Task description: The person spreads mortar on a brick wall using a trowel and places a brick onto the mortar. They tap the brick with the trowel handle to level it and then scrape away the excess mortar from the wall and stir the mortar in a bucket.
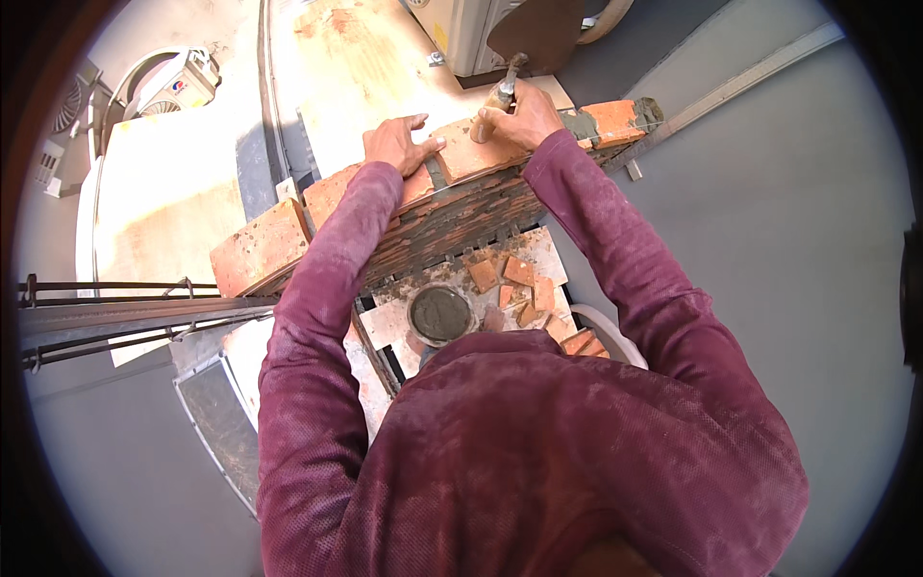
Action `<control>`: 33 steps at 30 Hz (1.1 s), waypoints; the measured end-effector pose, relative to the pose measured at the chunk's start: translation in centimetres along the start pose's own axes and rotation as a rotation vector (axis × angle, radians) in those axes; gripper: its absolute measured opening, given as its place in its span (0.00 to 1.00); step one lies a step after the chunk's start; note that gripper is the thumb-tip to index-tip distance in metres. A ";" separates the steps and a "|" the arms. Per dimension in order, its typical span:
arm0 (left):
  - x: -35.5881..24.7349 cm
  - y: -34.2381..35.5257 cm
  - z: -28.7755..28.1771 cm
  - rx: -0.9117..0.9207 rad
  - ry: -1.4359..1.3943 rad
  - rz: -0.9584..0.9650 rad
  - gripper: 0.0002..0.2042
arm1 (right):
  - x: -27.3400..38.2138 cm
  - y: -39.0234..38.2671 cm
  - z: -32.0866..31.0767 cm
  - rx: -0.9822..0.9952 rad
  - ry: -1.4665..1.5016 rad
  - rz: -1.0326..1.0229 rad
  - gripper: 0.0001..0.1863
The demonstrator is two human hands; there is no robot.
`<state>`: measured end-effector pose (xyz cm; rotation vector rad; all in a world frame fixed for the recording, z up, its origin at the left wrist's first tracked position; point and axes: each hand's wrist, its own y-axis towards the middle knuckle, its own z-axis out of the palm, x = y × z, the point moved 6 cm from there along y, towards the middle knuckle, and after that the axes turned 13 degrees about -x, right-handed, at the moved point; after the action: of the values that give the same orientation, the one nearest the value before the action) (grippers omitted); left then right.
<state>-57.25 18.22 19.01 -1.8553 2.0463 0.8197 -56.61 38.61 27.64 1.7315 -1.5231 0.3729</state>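
My right hand (524,117) grips the wooden handle of a trowel (519,37), its broad brown blade pointing up and away. The butt of the handle is at a reddish brick (471,154) on top of the wall; I cannot tell whether it touches. My left hand (396,144) lies with fingers apart over the wall's top, its thumb reaching to that brick's left end. Grey mortar (436,173) fills the joint left of the brick. More mortar (581,125) lies to its right, before another brick (613,121). A thin string runs along the wall's near edge.
Below the wall (452,221), a round bucket of grey mortar (440,314) stands on boards among several loose bricks (519,270). Air-conditioner units stand at the far left (181,82) and top (471,34). Metal rods (125,300) come in from the left; a long bar (740,88) slants at right.
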 end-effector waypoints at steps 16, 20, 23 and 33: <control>-3.6 -5.1 -0.5 0.158 0.246 0.588 0.34 | -0.2 -0.7 0.4 -0.193 -0.134 -0.276 0.19; -2.0 -5.4 -0.4 0.146 0.233 0.575 0.36 | 1.3 1.0 0.6 -0.001 0.058 -0.097 0.20; -2.7 -5.6 -1.1 0.186 0.254 0.550 0.43 | 2.6 1.0 -1.4 -0.115 0.085 -0.148 0.19; -2.6 -5.2 -1.3 0.194 0.264 0.529 0.48 | 1.0 3.1 -2.9 -0.028 0.063 -0.168 0.19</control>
<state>-51.54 19.48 20.30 -1.3932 2.7314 0.4718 -58.54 40.03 31.29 1.7944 -1.3209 0.3154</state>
